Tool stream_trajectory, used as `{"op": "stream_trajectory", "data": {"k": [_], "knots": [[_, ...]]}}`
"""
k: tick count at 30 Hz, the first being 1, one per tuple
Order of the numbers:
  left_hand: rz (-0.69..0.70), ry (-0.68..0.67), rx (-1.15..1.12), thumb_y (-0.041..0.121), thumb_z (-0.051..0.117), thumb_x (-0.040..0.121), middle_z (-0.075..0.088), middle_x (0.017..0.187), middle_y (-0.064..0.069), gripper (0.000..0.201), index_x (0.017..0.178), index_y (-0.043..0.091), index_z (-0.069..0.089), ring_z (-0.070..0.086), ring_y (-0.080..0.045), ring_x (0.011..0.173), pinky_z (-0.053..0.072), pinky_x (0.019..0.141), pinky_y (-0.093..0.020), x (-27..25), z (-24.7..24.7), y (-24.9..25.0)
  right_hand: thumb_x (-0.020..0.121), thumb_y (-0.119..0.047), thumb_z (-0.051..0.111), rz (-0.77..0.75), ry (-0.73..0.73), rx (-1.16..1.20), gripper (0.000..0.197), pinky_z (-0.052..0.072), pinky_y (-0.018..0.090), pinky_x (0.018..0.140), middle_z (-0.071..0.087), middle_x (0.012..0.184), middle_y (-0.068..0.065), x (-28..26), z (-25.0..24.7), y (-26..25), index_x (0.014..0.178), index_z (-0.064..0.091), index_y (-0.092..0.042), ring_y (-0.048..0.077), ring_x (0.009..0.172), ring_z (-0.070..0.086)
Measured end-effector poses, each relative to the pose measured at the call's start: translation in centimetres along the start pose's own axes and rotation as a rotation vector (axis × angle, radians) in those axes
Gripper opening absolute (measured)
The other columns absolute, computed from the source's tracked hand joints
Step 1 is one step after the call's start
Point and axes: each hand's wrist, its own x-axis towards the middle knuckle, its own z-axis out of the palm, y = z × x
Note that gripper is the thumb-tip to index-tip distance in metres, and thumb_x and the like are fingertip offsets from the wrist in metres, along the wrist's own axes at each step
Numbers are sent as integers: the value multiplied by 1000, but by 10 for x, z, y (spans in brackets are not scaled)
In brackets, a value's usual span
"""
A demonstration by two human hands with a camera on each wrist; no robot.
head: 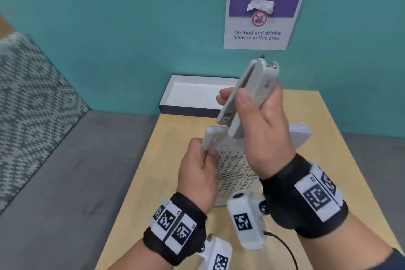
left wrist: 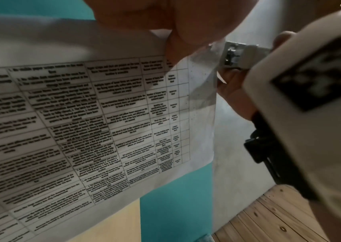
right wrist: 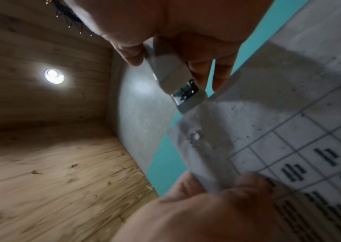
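My right hand [head: 232, 97] grips a pale grey stapler [head: 247, 98], held steeply with its hinge end up and its mouth pointing down. My left hand [head: 206, 151] pinches a printed sheet of paper [head: 236, 171] near its top left corner and lifts it off the table. The stapler's mouth [right wrist: 186, 96] sits right at that corner's edge; whether the paper is between the jaws I cannot tell. In the left wrist view the paper [left wrist: 103, 114] shows a table of text, with the stapler's metal end [left wrist: 233, 55] just beside its corner.
A light wooden table [head: 328, 160] stands against a teal wall. On its far left is an open dark box [head: 197, 112] with a white inside. A stack of white paper [head: 300, 136] lies behind my right hand. A grey seat [head: 65, 171] is to the left.
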Motion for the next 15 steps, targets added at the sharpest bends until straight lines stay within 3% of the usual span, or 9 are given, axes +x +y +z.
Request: {"op": "stream_trajectory", "data": {"k": [4, 15], "knots": [[48, -4, 41, 12, 46, 94, 48, 63, 10, 14, 82, 17, 46, 43, -9, 55, 37, 52, -27, -6, -2, -2, 89, -54, 46, 23, -65, -120, 45, 54, 52, 71, 65, 98, 12, 1, -3, 3, 111, 42, -16, 28, 90, 66], [21, 18, 97, 20, 47, 92, 51, 64, 1, 15, 78, 20, 43, 46, -19, 57, 43, 55, -45, -13, -3, 6, 88, -55, 47, 112, -100, -125, 32, 53, 52, 84, 69, 103, 5, -4, -15, 6, 107, 48, -29, 23, 97, 67]]}}
